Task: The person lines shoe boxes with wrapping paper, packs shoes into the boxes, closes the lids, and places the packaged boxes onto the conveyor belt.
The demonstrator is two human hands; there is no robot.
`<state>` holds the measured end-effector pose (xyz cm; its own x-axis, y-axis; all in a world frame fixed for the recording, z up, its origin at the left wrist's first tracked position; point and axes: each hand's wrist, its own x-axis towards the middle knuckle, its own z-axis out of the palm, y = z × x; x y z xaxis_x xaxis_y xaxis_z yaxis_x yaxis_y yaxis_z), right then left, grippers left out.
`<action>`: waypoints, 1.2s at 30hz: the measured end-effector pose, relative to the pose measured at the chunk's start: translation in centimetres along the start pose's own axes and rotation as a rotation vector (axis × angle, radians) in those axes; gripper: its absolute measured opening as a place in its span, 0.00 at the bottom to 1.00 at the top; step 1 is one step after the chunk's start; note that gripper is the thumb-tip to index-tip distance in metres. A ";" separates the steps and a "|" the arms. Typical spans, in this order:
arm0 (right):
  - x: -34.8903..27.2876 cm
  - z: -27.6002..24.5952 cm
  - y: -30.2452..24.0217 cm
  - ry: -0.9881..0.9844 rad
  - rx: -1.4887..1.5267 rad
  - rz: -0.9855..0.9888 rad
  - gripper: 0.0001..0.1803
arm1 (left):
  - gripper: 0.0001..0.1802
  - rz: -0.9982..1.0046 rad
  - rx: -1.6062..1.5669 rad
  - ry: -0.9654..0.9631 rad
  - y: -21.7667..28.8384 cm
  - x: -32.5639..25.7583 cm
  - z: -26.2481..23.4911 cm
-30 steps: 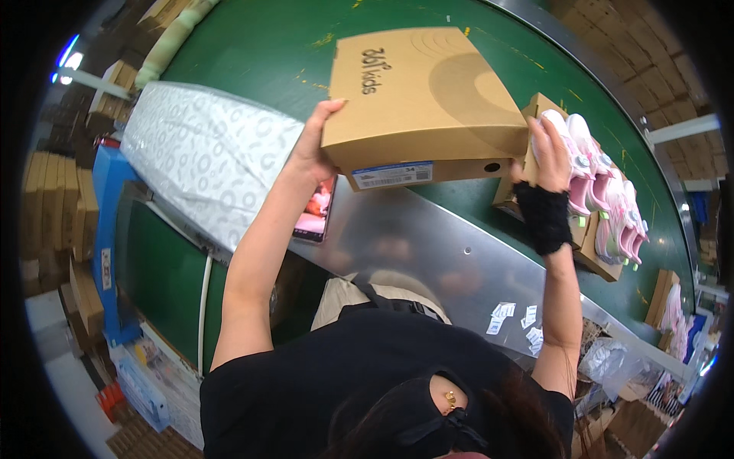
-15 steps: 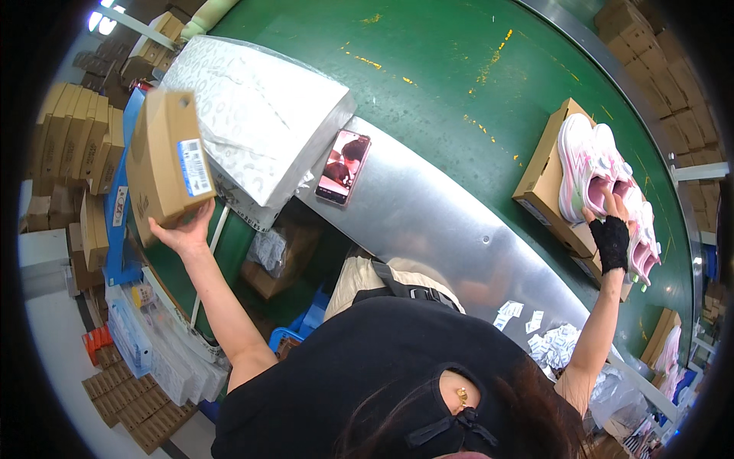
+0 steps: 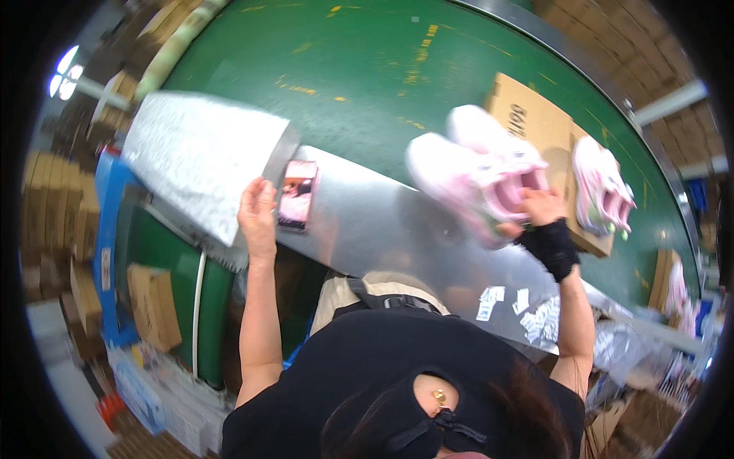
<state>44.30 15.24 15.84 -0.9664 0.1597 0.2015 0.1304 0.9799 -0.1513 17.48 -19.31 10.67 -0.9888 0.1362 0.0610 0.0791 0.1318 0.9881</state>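
Observation:
My right hand (image 3: 541,218), in a black fingerless glove, grips a pair of pink and white sneakers (image 3: 478,168) by their openings. The pair hangs over the edge between the green belt and the metal ledge, slightly blurred. Behind it lies a brown shoebox (image 3: 527,115), and a second pair of sneakers (image 3: 600,183) rests at its right. My left hand (image 3: 258,210) holds nothing, its fingers loosely raised beside a stack of white patterned paper (image 3: 202,157). Close by that hand, a phone (image 3: 298,195) with a lit screen lies on the ledge.
A brown shoebox (image 3: 153,306) sits on the green surface at left, beside a blue panel (image 3: 111,252). Small white labels (image 3: 543,317) are heaped on the metal ledge (image 3: 367,214). Cardboard boxes (image 3: 57,199) stand stacked at far left. Another box (image 3: 664,279) lies farther right.
My left hand has let go of the shoebox, which now stands at left, and has moved right toward the paper stack. My right hand has lifted one sneaker pair off the box and brought it left.

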 end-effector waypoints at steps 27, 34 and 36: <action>1.1 5.9 -2.8 0.658 0.936 0.714 0.29 | 0.34 0.752 0.361 -0.685 -0.7 -5.7 21.6; -4.2 12.4 5.4 0.747 2.286 1.081 0.18 | 0.27 0.685 1.169 -0.563 -5.3 2.5 16.8; -6.2 16.4 6.6 0.737 2.237 1.220 0.18 | 0.25 0.735 1.104 -0.585 -5.1 3.9 16.6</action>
<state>47.49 18.72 -2.31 -0.4878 0.6451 -0.5881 -0.4550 -0.7629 -0.4594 15.28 -3.17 3.52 -0.5118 0.8433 0.1642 0.8585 0.4953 0.1327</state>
